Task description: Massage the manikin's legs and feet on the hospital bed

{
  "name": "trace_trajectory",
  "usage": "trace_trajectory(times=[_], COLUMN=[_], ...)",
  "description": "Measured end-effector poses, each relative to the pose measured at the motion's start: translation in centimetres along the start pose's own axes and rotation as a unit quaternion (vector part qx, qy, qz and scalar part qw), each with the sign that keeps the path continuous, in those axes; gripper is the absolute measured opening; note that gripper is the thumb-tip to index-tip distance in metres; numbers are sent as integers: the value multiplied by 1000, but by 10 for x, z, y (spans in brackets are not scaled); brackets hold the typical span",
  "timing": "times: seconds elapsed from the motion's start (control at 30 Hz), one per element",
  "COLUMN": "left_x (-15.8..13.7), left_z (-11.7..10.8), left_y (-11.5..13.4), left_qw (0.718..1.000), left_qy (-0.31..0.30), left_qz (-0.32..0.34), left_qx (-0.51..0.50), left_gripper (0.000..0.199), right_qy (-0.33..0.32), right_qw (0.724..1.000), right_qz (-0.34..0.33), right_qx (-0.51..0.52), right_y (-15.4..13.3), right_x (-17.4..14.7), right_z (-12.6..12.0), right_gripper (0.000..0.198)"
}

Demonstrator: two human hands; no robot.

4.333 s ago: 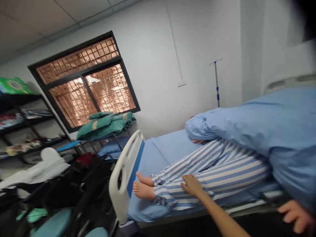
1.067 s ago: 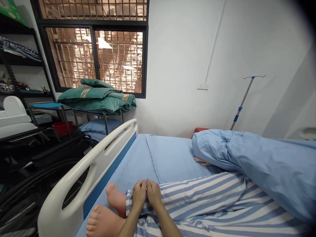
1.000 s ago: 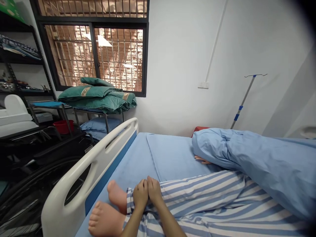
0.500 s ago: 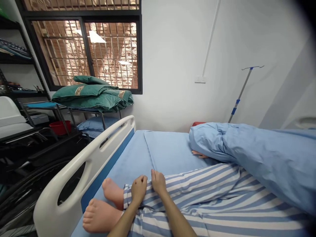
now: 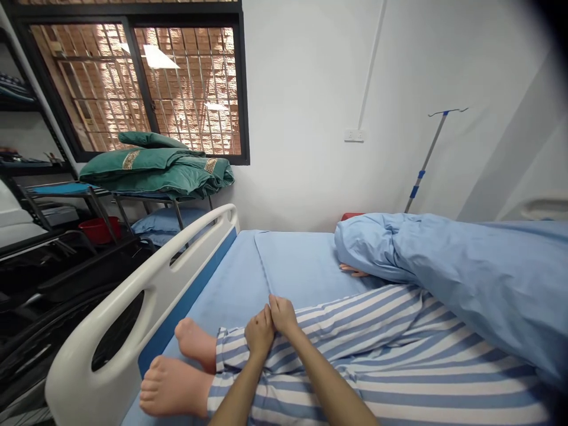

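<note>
A manikin lies on the bed in blue-and-white striped trousers (image 5: 399, 367), its two bare feet (image 5: 175, 384) towards the left. My left hand (image 5: 260, 332) is closed at the far side of the farther lower leg, above the trouser cuff. Right beside it, my right hand (image 5: 283, 315) is closed too, with its thumb side against the left. Both seem to grip the striped trouser leg, though the undersides of the fingers are hidden. A blue quilt (image 5: 461, 260) is folded back over the upper body, and a manikin hand (image 5: 352, 270) shows from under it.
The bed's white footboard (image 5: 133, 296) rises at the left. Beyond it are a wheelchair (image 5: 39, 307), a red basin (image 5: 100, 229) and folded green bedding (image 5: 155, 168). An IV pole (image 5: 426, 165) stands at the back right by the wall.
My left hand has moved to the right along the trouser leg, up against my right hand. The view has shifted slightly. Both hands remain closed.
</note>
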State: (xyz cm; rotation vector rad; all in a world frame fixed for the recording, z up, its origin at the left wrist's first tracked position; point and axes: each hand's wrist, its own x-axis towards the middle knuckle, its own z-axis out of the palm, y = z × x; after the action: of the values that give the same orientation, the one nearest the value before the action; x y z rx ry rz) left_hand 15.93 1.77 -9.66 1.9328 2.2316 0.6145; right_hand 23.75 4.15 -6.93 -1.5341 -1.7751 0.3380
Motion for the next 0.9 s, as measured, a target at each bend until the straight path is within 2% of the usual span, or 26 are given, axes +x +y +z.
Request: trace_trajectory(times=[0.13, 0.27, 0.37, 0.47, 0.53, 0.63, 0.73, 0.83, 0.9], left_x=[1, 3, 12, 25, 28, 18, 4, -1, -1], left_z=[3, 6, -2, -14, -14, -1, 11, 10, 7], left_y=[5, 4, 6, 19, 31, 41, 42, 44, 45], left_qw=[1000, 1000, 998, 993, 991, 995, 999, 999, 999], left_qy=[3, 16, 18, 41, 54, 41, 20, -3, -15], left_qz=[-4, -19, -7, 0, 17, 45, 31, 17, 22], left_qx=[3, -20, -63, -108, -118, -74, 6, 34, 32], left_gripper=[37, 39, 45, 54, 58, 51, 44, 42, 39], right_qy=[20, 31, 37, 38, 40, 41, 47, 25, 8], right_qw=[1000, 999, 999, 999, 999, 998, 997, 996, 996], right_qz=[-19, 14, 23, 16, 18, 31, 58, 74, 58], right_qx=[-3, -31, -32, -3, 14, 28, 5, -37, -61], right_y=[8, 26, 32, 34, 35, 37, 34, 29, 27], right_x=[4, -9, -16, -15, -14, -13, -11, -5, 0], right_z=[-18, -12, -7, -8, -10, -11, -12, -20, -28], right_gripper=[52, 50, 49, 51, 51, 50, 49, 51, 53])
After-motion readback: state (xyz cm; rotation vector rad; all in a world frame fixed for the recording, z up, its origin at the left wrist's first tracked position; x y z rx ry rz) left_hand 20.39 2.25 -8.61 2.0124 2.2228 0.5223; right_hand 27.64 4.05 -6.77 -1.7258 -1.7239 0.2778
